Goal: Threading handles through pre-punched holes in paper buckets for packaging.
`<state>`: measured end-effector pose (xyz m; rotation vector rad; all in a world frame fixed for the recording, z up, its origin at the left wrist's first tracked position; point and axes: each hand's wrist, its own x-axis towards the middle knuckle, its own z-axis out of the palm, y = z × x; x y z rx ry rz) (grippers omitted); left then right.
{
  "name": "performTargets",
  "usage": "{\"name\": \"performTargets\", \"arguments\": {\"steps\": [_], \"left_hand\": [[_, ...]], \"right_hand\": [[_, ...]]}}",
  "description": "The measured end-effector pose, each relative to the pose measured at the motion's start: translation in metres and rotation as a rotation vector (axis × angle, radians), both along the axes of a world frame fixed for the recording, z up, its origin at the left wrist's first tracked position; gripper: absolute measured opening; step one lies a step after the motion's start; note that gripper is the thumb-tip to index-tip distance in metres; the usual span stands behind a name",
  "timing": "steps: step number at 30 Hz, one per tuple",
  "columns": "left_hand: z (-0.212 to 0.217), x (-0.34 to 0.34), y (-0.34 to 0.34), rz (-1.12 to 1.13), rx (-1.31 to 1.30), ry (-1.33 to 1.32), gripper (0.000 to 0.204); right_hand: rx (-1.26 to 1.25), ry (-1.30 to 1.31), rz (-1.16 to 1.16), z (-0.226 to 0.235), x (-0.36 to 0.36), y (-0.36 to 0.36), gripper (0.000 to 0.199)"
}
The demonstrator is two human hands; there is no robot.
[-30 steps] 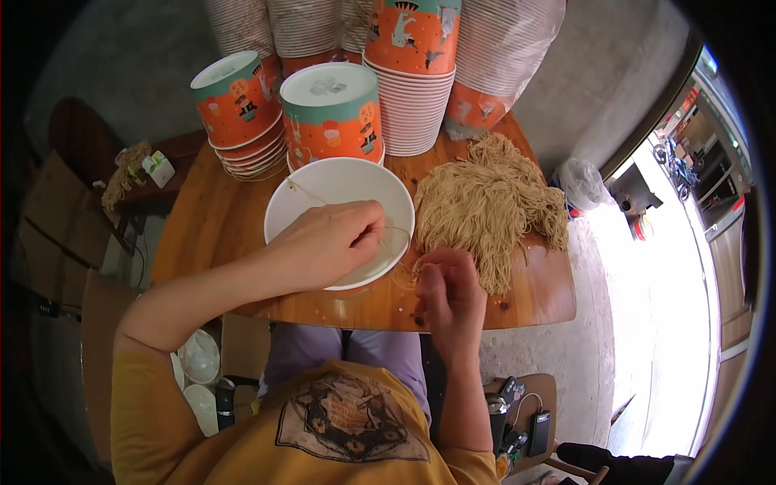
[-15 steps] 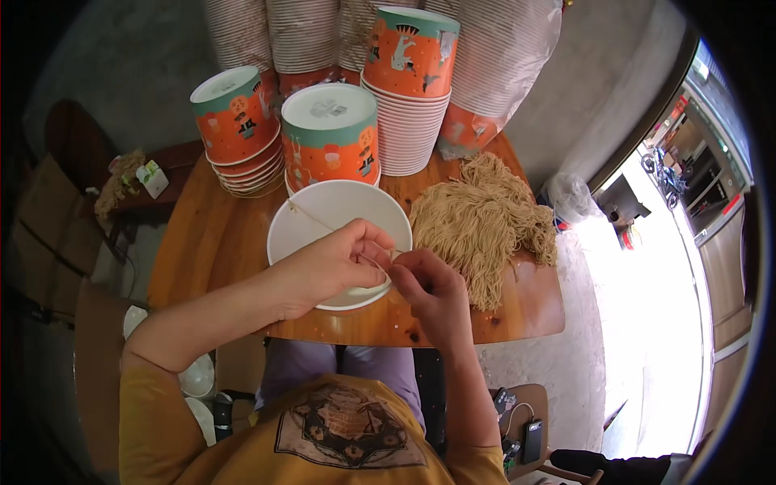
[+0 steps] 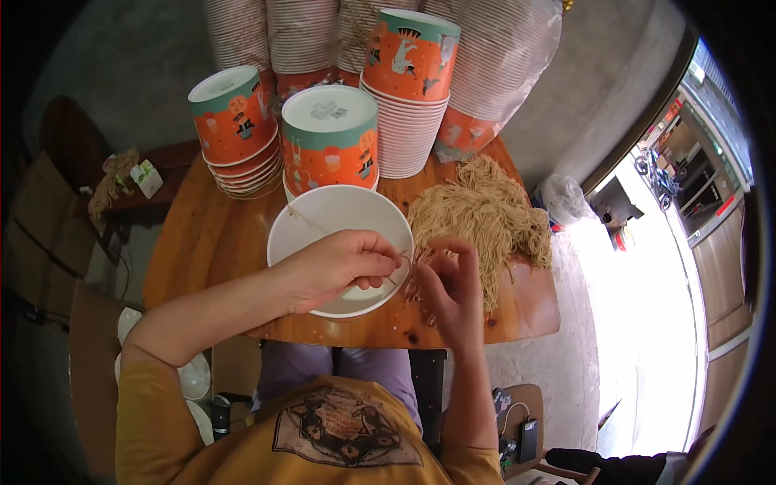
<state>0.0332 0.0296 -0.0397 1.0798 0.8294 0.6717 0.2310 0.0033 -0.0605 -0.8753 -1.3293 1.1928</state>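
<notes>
A white paper bucket stands mouth up at the near side of the wooden table. Over its right rim my left hand pinches a thin tan string, whose short end shows beyond the fingertips. Another stretch of string runs across the bucket's inner wall toward that hand. My right hand is just right of the rim, its thumb and forefinger apart, with some blur at the fingertips. To the right lies a large heap of tan strings.
Upside-down orange and green paper buckets stand behind in a left stack, a middle stack and a tall stack. Plastic-wrapped bucket stacks line the wall. The wooden table's near edge meets my lap. A stool holds a black device.
My right hand has drawn away from the left and its fingers have parted. The left hand has shifted slightly right and keeps its pinch on the string.
</notes>
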Motion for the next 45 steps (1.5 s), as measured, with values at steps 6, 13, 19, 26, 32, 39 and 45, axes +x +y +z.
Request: {"name": "performTargets", "arguments": {"steps": [6,13,19,26,32,39,45], "left_hand": [[0.006,0.005,0.003,-0.006,0.006,-0.028,0.015],[0.011,0.014,0.008,-0.073,0.126,0.108,0.016],[0.016,0.008,-0.002,-0.134,0.189,0.194,0.017],[0.006,-0.016,-0.022,-0.034,0.208,0.243,0.015],[0.010,-0.014,-0.027,0.059,-0.035,0.110,0.009],[0.010,-0.007,-0.026,0.036,0.084,0.152,0.014],[0.014,-0.007,-0.025,-0.024,0.080,0.170,0.019]], "right_hand": [[0.336,-0.837,0.131,0.032,0.039,0.000,0.010],[0.395,-0.778,0.147,0.055,0.028,0.007,0.012],[-0.114,-0.272,0.377,0.030,0.024,0.023,0.010],[-0.062,-0.029,0.403,-0.004,-0.015,0.013,0.009],[-0.207,-0.184,0.554,0.029,-0.004,0.032,0.010],[-0.035,-0.161,0.596,0.040,-0.011,0.043,0.005],[0.261,-0.379,0.328,0.019,-0.009,0.046,0.007]]}}
